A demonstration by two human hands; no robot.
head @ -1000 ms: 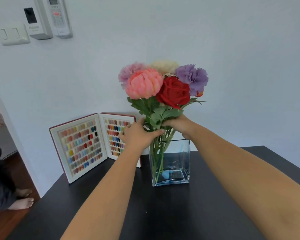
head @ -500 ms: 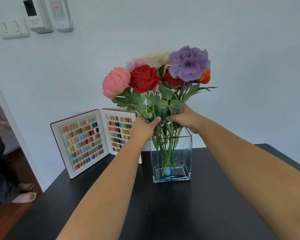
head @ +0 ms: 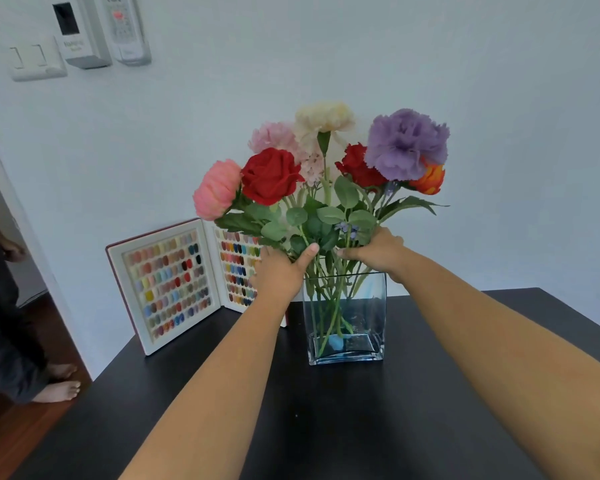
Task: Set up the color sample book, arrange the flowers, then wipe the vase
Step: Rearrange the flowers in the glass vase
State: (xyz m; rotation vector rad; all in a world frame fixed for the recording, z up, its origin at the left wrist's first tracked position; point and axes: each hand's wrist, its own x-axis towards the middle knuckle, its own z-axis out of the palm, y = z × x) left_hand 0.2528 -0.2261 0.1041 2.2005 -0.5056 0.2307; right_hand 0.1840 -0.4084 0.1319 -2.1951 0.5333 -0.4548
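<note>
A clear square glass vase (head: 346, 318) stands on the black table (head: 326, 427), with the green stems of a bunch of flowers (head: 323, 168) inside it: pink, red, cream, purple and orange heads. My left hand (head: 280, 271) grips the stems on the left side just above the vase rim. My right hand (head: 374, 251) grips the stems and leaves on the right side. The color sample book (head: 177, 282) stands open and upright against the wall, left of the vase; my left hand hides part of its right page.
A person's legs and bare feet (head: 54, 382) stand in the doorway at the left, on a wooden floor. Switches and wall controllers (head: 84, 32) hang on the white wall above. The table's left edge runs diagonally near the book.
The bunch has been spread out: the pink and red heads fanned left, the purple and orange ones right. Both hands stayed on the stems above the vase rim.
</note>
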